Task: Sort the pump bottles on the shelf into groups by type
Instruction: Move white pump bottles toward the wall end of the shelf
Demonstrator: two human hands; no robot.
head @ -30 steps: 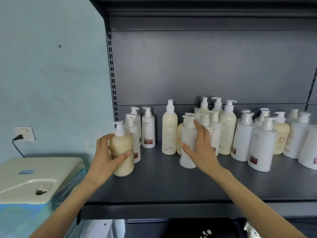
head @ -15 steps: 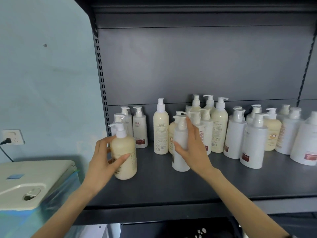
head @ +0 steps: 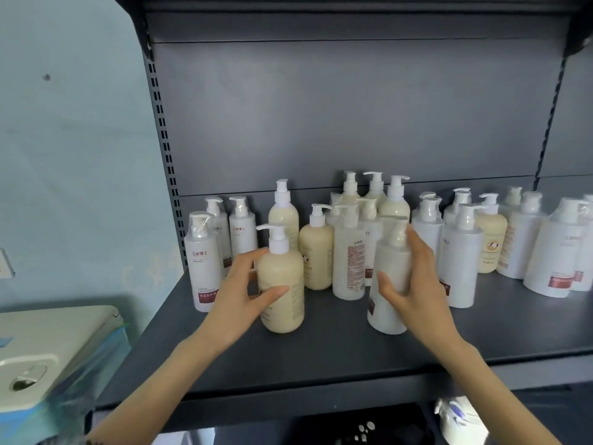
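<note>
**A:** What has the left hand (head: 237,293) got?

**B:** Its fingers and thumb are wrapped round a squat cream-coloured plastic pump bottle (head: 282,284) with a white pump. It stands upright on the dark grey metal shelf (head: 288,358), forward of the other bottles and towards the shelf's left end.

**A:** And the right hand (head: 417,284)?

**B:** It grips a white translucent plastic pump bottle (head: 386,303) with a dark red label. The thumb is in front and the fingers reach round the far side, up near the pump. That bottle leans a little and is blurred. I cannot tell whether its base touches the shelf. It is near the middle of the shelf, also forward of the row.

**A:** Do the two held bottles touch?

**B:** No, they are apart, with bare shelf between them.

**A:** What stands behind?

**B:** Between them and further back are a second squat cream bottle (head: 316,252) and a plastic-wrapped white bottle with red print (head: 348,255), just beside each other. A taller slim cream bottle (head: 284,213) stands behind the held cream one. At the left end, by the perforated upright, are three white bottles with dark red labels (head: 203,261). Towards the right end is a cluster of larger white bottles (head: 545,252), with a cream bottle bearing a round label (head: 491,242) among them.

**A:** And off the shelf?

**B:** A pale blue wall (head: 64,155) is on the left, with a cream-coloured plastic appliance (head: 48,342) below it.
</note>
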